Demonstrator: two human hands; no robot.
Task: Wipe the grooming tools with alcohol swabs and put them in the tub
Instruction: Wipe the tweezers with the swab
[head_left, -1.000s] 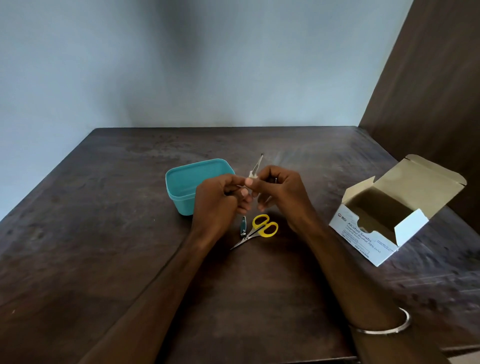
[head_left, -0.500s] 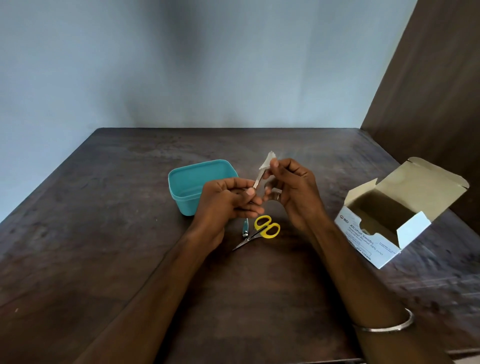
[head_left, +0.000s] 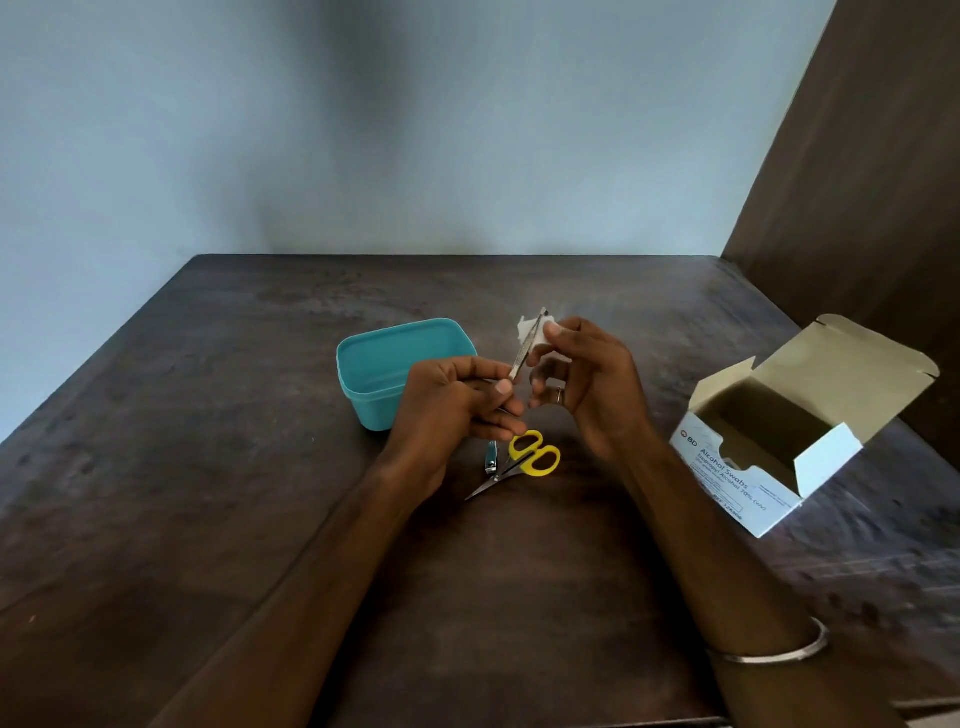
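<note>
While the slim silver metal tweezers (head_left: 523, 356) are slanting up and away from the person, their long axis is running from the left hand (head_left: 457, 408) at the lower end toward the right hand (head_left: 587, 384) at the upper tip. The left hand is pinching the tweezers' lower end between thumb and fingers, and the right hand is pressing a small white alcohol swab (head_left: 532, 330) against the upper tip, its other fingers spreading loosely. Both hands are hovering above the dark wooden tabletop (head_left: 208, 493), close together. The teal plastic tub (head_left: 384, 364) is sitting just beside the left hand, on its far left side, so that hand is judged the nearer one for the drop. Below the hands, the yellow-handled steel scissors (head_left: 519, 462) and a small metal nail clipper (head_left: 490, 458) are lying on the tabletop, touching or nearly so. The open white cardboard swab box (head_left: 769, 467) is resting well apart, to the right.
</note>
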